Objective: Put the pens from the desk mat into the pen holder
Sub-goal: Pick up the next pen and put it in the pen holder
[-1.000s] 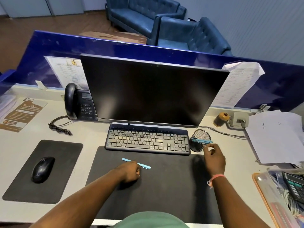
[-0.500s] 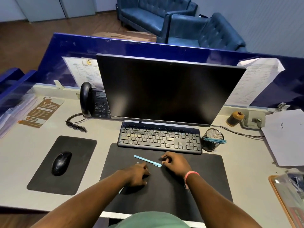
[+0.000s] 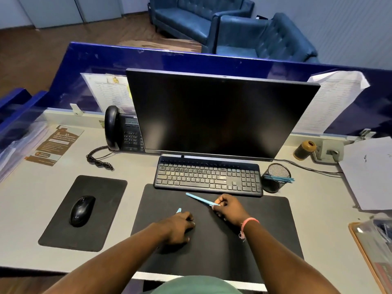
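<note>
Head view: bare desk mat (image 3: pixel 265 225) lies open between the right hand (image 3: pixel 230 210) and pen holder (image 3: pixel 275 177). A blue pen (image 3: pixel 200 199), pinched at its near end, is angled up-left above the mat. A second pen (image 3: pixel 178 210) is mostly hidden under the curled left hand (image 3: pixel 180 227); that grip cannot be confirmed.

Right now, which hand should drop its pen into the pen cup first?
The right hand. It grips a blue pen and is nearer the mesh pen holder beside the keyboard's right end. The left hand, covering another pen, is farther away.
</note>
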`<state>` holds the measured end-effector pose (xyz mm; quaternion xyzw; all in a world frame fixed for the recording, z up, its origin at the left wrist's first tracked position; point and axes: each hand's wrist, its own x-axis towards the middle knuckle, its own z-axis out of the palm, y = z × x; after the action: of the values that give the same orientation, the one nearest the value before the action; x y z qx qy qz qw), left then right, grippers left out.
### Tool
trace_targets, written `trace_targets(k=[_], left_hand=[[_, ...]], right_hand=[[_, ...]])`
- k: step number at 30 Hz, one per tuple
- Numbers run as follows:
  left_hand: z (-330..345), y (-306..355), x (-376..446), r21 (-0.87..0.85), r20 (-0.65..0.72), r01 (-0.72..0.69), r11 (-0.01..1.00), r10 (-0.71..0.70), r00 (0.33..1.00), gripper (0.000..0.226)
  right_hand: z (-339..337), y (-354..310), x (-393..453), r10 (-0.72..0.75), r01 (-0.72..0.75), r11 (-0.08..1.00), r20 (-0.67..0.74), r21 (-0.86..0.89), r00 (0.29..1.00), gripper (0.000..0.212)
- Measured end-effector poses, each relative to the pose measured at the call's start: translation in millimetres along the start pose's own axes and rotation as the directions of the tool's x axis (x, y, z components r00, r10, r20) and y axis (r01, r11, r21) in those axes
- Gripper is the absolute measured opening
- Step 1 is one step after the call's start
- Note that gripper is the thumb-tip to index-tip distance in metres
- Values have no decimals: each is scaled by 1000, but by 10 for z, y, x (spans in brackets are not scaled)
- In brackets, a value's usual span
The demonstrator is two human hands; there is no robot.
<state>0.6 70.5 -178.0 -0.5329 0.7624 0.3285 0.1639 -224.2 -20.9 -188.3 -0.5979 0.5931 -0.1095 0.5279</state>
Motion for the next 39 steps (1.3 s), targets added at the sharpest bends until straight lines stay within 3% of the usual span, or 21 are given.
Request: trace_targets(k=[5,10,13,18,21,24,30,35,39], left_hand=[[-83,-19,102,-25,18,-8,1000,8,1000,49],[-114,-27,198,-40,19,-11,999,12,1000,41],[-134,-29,218,-51,21,-6,999,8,1000,38],[-145,-37,244,-63,21,-9,998,11,1000,39],[-155,-32,253,-78,24,2,997,0,1000,38],[-167,-25,249,-81,27,10,997,-8,1000,36],[-177,-27,221,-87,28,33,996,-30,999,37],[-171,-28,228,-102,30,49,994,-47,998,36],[-166,-26,246,-101,25,42,994,-40,999,33]], right_hand=[[-553,9,-140,108,-8,891,-195,454,975,12],[-1020,33,-275,248,139,659,-387,739,888,15],[-1245,42,-297,316,278,504,-475,818,821,8],[-1540,43,-406,420,468,388,-605,794,677,11],[-1649,48,-462,446,499,442,-665,746,600,7],[-1669,48,-432,429,420,580,-700,698,571,15],[-1607,159,-267,287,179,851,-722,494,629,8],[-1589,185,-170,235,34,940,-715,340,658,18],[-1572,183,-178,195,13,963,-728,270,657,20]])
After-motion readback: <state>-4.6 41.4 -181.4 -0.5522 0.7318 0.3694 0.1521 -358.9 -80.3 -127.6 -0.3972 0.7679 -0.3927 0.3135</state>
